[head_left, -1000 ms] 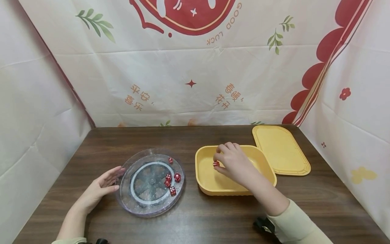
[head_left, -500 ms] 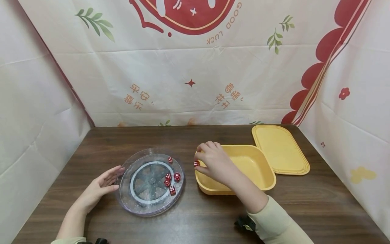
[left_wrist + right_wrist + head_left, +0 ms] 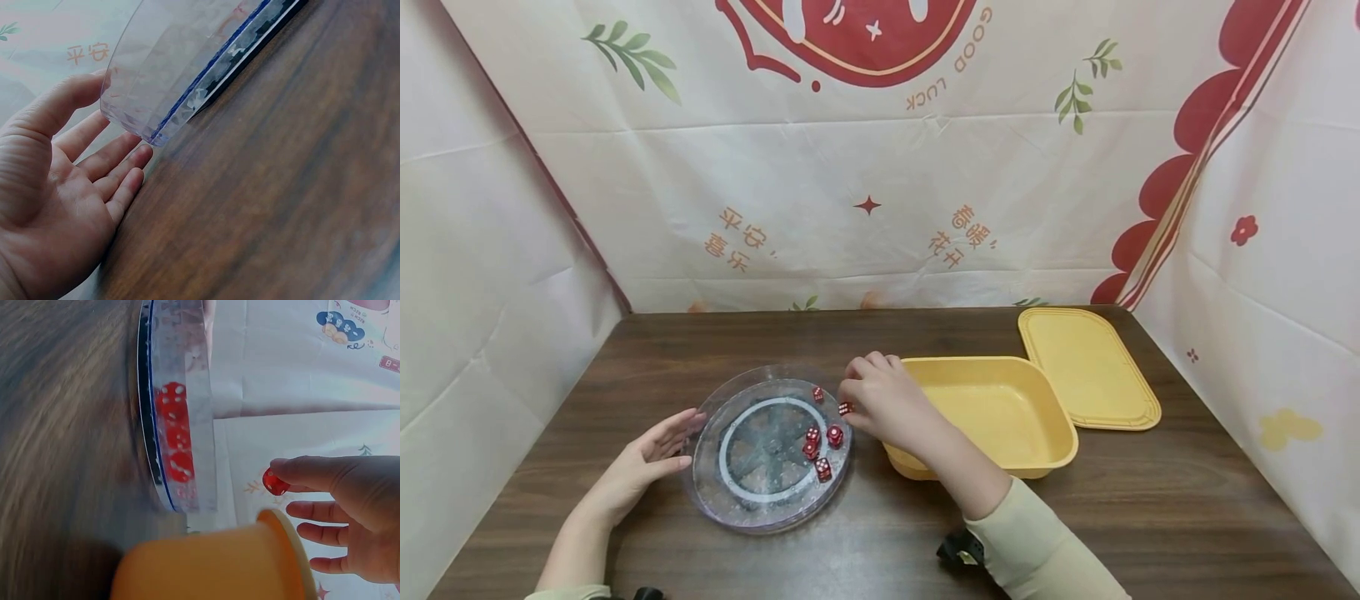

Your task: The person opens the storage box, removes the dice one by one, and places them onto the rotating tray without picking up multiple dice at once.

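Note:
My right hand (image 3: 891, 404) pinches a red die (image 3: 846, 408) with white pips between thumb and fingertips, at the right rim of a round clear tray (image 3: 715, 500). In the right wrist view the pinched die (image 3: 275, 481) shows above the rim of the yellow box, and the other fingers are spread. Several red dice (image 3: 823, 470) lie in the right part of the tray. My left hand (image 3: 632, 471) is at the tray's left side, fingers loosely extended. The left wrist view has its fingertips right at the clear wall (image 3: 144, 81).
A yellow box (image 3: 1000, 417) stands right of the tray, partly behind my right forearm. Behind it to the right lies a flat yellow lid (image 3: 1090, 367). Printed cloth (image 3: 812, 175) encloses the back and sides of the dark wooden table (image 3: 865, 550).
My right hand has moved left with the die, from over the yellow box to the tray's right rim. My left hand and the dice in the tray have stayed put.

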`<state>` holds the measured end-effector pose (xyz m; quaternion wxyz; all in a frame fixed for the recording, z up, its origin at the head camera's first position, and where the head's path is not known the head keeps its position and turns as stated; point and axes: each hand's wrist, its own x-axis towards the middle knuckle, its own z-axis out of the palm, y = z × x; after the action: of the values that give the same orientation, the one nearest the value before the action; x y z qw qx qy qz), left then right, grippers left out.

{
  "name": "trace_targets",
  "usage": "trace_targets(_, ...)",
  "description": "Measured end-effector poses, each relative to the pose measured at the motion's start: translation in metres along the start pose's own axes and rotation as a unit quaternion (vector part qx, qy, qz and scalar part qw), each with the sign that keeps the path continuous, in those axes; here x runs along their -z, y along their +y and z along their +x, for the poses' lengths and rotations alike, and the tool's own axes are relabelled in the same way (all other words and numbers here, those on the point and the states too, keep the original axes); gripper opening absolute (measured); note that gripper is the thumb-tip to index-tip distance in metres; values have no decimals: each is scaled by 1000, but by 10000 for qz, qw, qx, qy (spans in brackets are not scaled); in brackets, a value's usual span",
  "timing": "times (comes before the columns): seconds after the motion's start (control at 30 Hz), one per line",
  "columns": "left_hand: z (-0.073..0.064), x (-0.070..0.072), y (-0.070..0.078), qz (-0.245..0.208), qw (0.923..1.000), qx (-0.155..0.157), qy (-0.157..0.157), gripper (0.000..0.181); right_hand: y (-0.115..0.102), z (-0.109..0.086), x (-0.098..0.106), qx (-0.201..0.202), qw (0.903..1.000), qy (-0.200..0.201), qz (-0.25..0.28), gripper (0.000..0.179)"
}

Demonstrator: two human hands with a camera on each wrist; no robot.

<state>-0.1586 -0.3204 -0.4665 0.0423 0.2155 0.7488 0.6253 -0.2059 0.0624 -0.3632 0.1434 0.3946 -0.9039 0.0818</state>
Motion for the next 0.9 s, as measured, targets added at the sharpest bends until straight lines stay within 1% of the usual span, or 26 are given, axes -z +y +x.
trace_targets(0.17,0,0,1,9,10000,26,10,58,-4,10,-11,-120,9998,-157,104,14)
trace_targets(0.33,0,0,0,-37,10000,36,30,58,-9,21,-19,-350,9980,-488,189,16)
trace_targets(0.43,0,0,0,-50,10000,43,22,58,-11,25,-24,-447,9968,-622,211,17)
trace_targets(0.63,0,0,1,27,10000,78,19,57,-13,30,-30,-512,9967,-622,118,16)
trace_targets(0.9,1,2,0,38,9997,233,6,53,-14,29,-31,-591,9959,-640,243,21)
